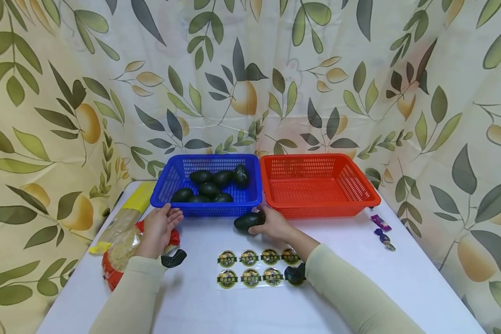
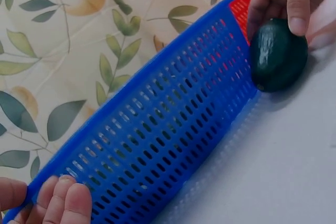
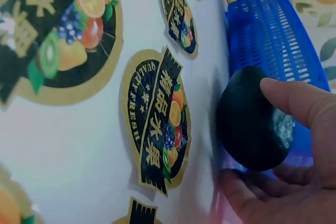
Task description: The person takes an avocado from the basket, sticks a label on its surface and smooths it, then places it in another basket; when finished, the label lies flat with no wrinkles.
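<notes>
My right hand [image 1: 269, 225] grips a dark green avocado [image 1: 246, 221] that lies on the white table, just in front of where the blue basket [image 1: 208, 207] meets the red basket [image 1: 317, 188]. The right wrist view shows the thumb over the avocado [image 3: 252, 119] and fingers beneath it. Several more avocados [image 1: 210, 188] sit inside the blue basket. My left hand [image 1: 160, 226] rests at that basket's front left corner, and its fingers [image 2: 65, 203] touch the blue wall [image 2: 157, 129]. A sheet of round fruit stickers [image 1: 254, 269] lies near my right forearm.
The red basket holds nothing. A bag of pale noodles [image 1: 123, 236] lies at the table's left edge under my left wrist. Two small candy wrappers [image 1: 382, 229] lie right of the red basket. A leaf-print cloth hangs behind the table.
</notes>
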Demonstrator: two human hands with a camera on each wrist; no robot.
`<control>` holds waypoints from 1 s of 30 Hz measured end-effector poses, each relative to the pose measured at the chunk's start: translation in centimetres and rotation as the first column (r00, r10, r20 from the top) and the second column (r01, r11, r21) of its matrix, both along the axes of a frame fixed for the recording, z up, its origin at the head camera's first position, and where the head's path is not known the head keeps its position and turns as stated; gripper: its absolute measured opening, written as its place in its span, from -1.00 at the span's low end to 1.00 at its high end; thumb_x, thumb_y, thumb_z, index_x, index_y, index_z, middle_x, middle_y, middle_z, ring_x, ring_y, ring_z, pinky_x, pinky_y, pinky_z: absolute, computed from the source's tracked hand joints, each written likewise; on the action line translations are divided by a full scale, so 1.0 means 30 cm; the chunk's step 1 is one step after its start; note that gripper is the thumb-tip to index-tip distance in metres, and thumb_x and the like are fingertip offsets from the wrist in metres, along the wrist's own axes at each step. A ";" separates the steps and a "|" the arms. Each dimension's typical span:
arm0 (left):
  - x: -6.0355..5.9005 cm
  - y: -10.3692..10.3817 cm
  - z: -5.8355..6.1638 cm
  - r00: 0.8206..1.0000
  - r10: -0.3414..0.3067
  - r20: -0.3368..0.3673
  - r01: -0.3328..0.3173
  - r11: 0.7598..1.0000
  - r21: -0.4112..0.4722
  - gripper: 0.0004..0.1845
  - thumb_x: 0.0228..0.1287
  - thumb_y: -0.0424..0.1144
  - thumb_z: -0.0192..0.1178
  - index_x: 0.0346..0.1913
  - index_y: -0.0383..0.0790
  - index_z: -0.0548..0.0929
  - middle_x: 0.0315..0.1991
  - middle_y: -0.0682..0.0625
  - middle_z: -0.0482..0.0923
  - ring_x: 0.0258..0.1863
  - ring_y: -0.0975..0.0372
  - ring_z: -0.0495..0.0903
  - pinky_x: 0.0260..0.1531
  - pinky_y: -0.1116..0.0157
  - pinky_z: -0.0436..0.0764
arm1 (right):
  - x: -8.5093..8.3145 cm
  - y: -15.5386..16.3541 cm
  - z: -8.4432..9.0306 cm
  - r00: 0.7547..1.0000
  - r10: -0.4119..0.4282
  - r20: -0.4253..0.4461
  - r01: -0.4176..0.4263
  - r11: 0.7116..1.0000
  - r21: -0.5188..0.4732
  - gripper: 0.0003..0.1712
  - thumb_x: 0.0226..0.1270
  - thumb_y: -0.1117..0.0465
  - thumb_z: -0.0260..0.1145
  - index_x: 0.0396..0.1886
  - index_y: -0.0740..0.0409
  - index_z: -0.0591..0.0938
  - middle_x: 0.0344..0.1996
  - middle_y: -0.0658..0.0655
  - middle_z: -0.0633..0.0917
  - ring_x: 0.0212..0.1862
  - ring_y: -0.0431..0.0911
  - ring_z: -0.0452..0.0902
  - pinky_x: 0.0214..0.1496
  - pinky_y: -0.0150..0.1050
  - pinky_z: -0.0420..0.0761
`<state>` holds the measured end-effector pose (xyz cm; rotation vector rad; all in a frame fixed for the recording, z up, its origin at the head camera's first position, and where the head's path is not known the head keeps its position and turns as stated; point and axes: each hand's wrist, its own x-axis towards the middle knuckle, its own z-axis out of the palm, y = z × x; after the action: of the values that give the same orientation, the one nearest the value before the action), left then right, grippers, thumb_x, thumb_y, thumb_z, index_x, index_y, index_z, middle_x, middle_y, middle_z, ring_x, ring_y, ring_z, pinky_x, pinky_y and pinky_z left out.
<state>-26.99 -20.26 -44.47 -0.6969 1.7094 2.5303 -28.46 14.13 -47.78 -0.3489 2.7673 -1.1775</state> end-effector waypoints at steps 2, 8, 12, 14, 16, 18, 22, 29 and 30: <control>0.000 0.006 -0.006 1.000 0.008 -0.022 -0.008 1.000 -0.009 -0.81 0.69 -0.10 -0.06 0.12 -0.11 0.37 0.03 -0.06 0.58 0.16 0.10 0.66 0.10 0.33 0.71 | 0.011 0.004 0.007 1.000 0.010 -0.010 -0.010 1.000 0.007 0.04 0.10 0.03 0.64 0.52 0.25 0.36 0.38 0.30 0.55 0.30 0.18 0.56 0.40 0.15 0.52; 0.016 0.042 -0.016 0.997 0.038 -0.063 -0.042 0.997 -0.059 -0.59 0.69 -0.06 -0.07 0.33 -0.28 0.33 0.12 -0.17 0.55 0.07 0.12 0.69 0.10 0.32 0.71 | 0.065 0.007 0.042 0.993 0.073 -0.092 -0.067 0.995 0.069 0.12 0.10 0.10 0.66 0.59 0.20 0.26 0.46 0.29 0.46 0.39 0.18 0.48 0.46 0.15 0.47; 0.062 0.091 -0.023 0.998 0.004 -0.057 -0.010 0.995 -0.101 -0.48 0.68 -0.04 -0.05 0.43 -0.35 0.27 0.12 -0.15 0.54 -0.07 0.24 0.68 0.09 0.35 0.70 | 0.128 -0.005 0.072 0.973 0.093 -0.212 -0.064 0.988 0.139 0.05 0.13 0.11 0.63 0.56 0.19 0.30 0.47 0.27 0.43 0.48 0.20 0.37 0.52 0.21 0.38; 0.091 0.121 -0.037 0.995 -0.046 -0.092 0.031 0.988 -0.152 -0.52 0.67 -0.10 0.00 0.38 -0.39 0.32 0.03 -0.14 0.58 -0.14 0.26 0.67 0.03 0.35 0.73 | 0.160 -0.013 0.082 0.953 0.102 -0.284 -0.060 0.987 0.151 -0.04 0.18 0.12 0.60 0.51 0.23 0.35 0.43 0.28 0.45 0.45 0.20 0.38 0.49 0.20 0.43; 0.127 0.147 -0.059 0.980 -0.142 -0.136 0.097 0.951 -0.293 -0.60 0.62 -0.18 0.09 0.27 -0.42 0.44 -0.05 -0.15 0.64 -0.18 0.24 0.67 -0.06 0.35 0.75 | 0.186 -0.023 0.084 0.930 0.128 -0.345 -0.077 0.985 0.157 -0.17 0.24 0.13 0.56 0.44 0.23 0.41 0.38 0.26 0.49 0.40 0.17 0.43 0.43 0.16 0.50; 0.168 0.166 -0.086 0.949 -0.285 -0.133 0.181 0.840 -0.511 -0.67 0.55 -0.22 0.18 0.18 -0.39 0.55 -0.10 -0.13 0.69 -0.16 0.22 0.67 -0.10 0.34 0.73 | 0.201 -0.035 0.078 0.911 0.176 -0.373 -0.123 0.979 0.161 -0.30 0.29 0.12 0.53 0.36 0.20 0.49 0.30 0.21 0.54 0.33 0.10 0.49 0.38 0.08 0.57; 0.235 0.189 -0.130 0.848 -0.530 -0.027 0.249 0.441 -0.862 -0.74 0.40 -0.18 0.36 0.06 -0.18 0.72 0.01 -0.03 0.73 0.02 0.14 0.68 0.06 0.12 0.70 | 0.203 -0.068 0.055 0.905 0.284 -0.317 -0.245 0.956 0.160 -0.53 0.35 0.12 0.48 0.18 0.19 0.63 0.07 0.14 0.67 0.03 -0.06 0.60 0.09 -0.12 0.69; 0.251 0.207 -0.162 0.723 -0.678 0.133 0.262 0.092 -0.961 -0.59 0.26 -0.13 0.48 0.15 -0.11 0.73 0.34 -0.10 0.57 0.42 -0.06 0.45 0.43 -0.12 0.42 | 0.184 -0.153 0.037 0.896 0.420 -0.142 -0.381 0.893 0.239 -0.62 0.38 0.12 0.41 0.14 0.12 0.71 -0.05 0.09 0.73 -0.13 -0.13 0.62 0.04 -0.20 0.67; 0.252 0.207 -0.166 0.718 -0.678 0.154 0.272 0.069 -0.960 -0.56 0.25 -0.11 0.49 0.17 -0.11 0.72 0.37 -0.10 0.54 0.44 -0.06 0.43 0.43 -0.12 0.42 | 0.183 -0.165 0.033 0.895 0.429 -0.122 -0.389 0.884 0.258 -0.61 0.38 0.11 0.42 0.15 0.11 0.72 -0.03 0.09 0.73 -0.06 -0.11 0.63 0.11 -0.17 0.66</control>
<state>-19.43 -14.05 -49.46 0.4863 2.8777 0.8728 -22.98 9.18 -46.80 -0.9987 2.7293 -0.7482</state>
